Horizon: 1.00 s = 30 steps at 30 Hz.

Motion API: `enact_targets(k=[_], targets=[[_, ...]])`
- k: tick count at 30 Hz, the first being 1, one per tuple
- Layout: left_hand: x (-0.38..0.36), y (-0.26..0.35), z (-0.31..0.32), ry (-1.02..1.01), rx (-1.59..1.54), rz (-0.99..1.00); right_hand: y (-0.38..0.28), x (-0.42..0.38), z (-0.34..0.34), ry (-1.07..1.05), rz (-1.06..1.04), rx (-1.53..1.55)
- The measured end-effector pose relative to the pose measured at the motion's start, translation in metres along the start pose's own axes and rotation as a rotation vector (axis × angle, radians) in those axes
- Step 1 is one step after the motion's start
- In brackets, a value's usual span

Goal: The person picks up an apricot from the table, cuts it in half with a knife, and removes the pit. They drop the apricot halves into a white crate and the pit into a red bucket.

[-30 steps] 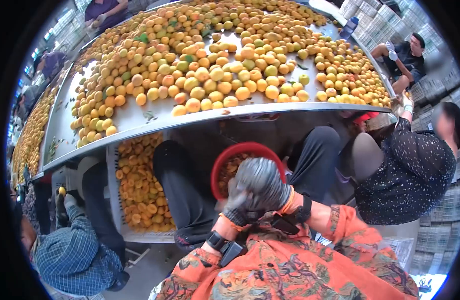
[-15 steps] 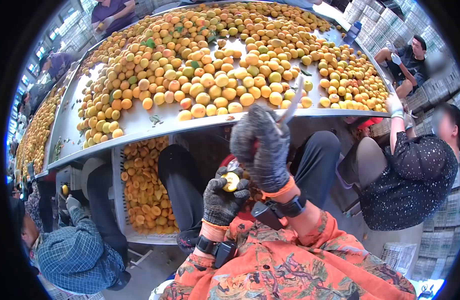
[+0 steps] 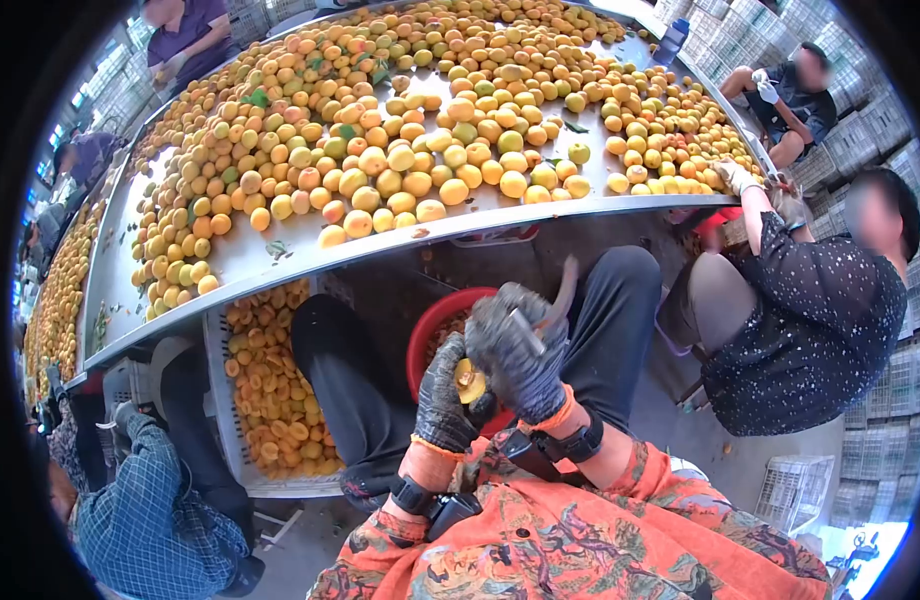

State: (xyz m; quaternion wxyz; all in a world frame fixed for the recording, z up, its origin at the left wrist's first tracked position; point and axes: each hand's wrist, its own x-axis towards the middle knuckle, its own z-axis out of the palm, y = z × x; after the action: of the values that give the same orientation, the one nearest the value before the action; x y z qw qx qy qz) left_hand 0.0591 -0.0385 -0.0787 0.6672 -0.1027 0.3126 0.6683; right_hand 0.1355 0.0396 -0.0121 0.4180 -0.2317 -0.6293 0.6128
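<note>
My left hand (image 3: pixel 445 398), in a dark grey knitted glove, grips a cut apricot (image 3: pixel 469 381) with its yellow inner face turned up. My right hand (image 3: pixel 517 345), gloved alike and smeared by motion, is closed around a long thin tool (image 3: pixel 566 288); its pale end points up and away, too blurred to name. Both hands are close together above my lap. Just beyond them, a red basin (image 3: pixel 420 343) stands between my knees, its contents partly hidden by the hands. To the left, a white crate (image 3: pixel 227 395) holds halved apricots (image 3: pixel 280 390).
A metal sorting table (image 3: pixel 310 262) heaped with whole apricots (image 3: pixel 380 160) spans the front, its rim beyond my knees. A person in a speckled top (image 3: pixel 800 330) sits at right, another in a checked shirt (image 3: pixel 160 510) at left. Stacked crates (image 3: pixel 880 440) line the right side.
My right hand has come down from the table edge towards my left hand. The view has shifted, and more of the red basin shows. The cut apricot stays in my left hand.
</note>
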Motion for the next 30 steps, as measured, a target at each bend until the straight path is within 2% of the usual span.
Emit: enact_targets(k=[1,2,4,6,7,10,13,15,16,17,18,20,22,24,26,28,30], targets=[[0.01,-0.009,-0.012,-0.054,0.026,0.085,-0.005,-0.003,-0.001,-0.076,-0.176,-0.51],[0.016,-0.016,-0.021,-0.101,0.083,0.16,-0.009,-0.007,-0.002,-0.083,-0.377,-0.88],[0.022,-0.025,-0.034,-0.158,0.302,0.3,-0.012,-0.008,0.009,-0.045,-0.375,-0.421],[0.017,-0.026,-0.042,-0.188,0.492,0.387,-0.009,-0.007,0.01,-0.048,-0.379,-0.382],[0.017,-0.027,-0.044,-0.2,0.57,0.42,-0.006,-0.004,0.007,-0.114,-0.31,-0.313],[0.013,-0.028,-0.05,-0.216,0.692,0.465,0.005,0.007,-0.007,-0.223,-0.517,-0.758],[0.022,-0.034,-0.058,-0.195,0.599,0.453,0.002,0.003,-0.005,-0.292,-0.639,-0.721],[0.037,-0.039,-0.067,-0.144,0.329,0.329,-0.005,0.001,0.001,-0.382,-0.45,-0.376],[0.045,-0.04,-0.074,-0.109,0.142,0.23,0.001,0.002,0.002,-0.233,-0.297,-0.152],[0.022,-0.009,-0.029,-0.079,-0.185,-0.022,0.007,0.003,0.003,-0.062,-0.182,0.101],[0.021,0.005,-0.038,-0.317,-0.238,-0.171,0.005,0.007,0.006,0.117,0.138,0.549],[0.015,0.003,-0.016,-0.024,-0.168,0.011,-0.004,0.014,-0.004,0.106,0.098,0.444],[0.009,0.002,-0.014,-0.037,-0.152,-0.025,-0.015,0.017,-0.008,0.036,0.092,0.658],[0.006,0.002,-0.009,-0.055,-0.14,-0.066,-0.006,0.018,-0.007,0.14,0.137,0.704],[0.002,0.005,-0.005,-0.156,-0.098,-0.137,-0.007,0.008,-0.003,0.314,0.234,0.531],[0.0,0.004,-0.002,-0.146,-0.07,-0.135,-0.002,0.004,0.0,0.333,0.194,0.567],[-0.002,0.004,0.004,-0.139,-0.065,-0.052,0.0,0.002,0.003,0.42,0.138,0.577]])
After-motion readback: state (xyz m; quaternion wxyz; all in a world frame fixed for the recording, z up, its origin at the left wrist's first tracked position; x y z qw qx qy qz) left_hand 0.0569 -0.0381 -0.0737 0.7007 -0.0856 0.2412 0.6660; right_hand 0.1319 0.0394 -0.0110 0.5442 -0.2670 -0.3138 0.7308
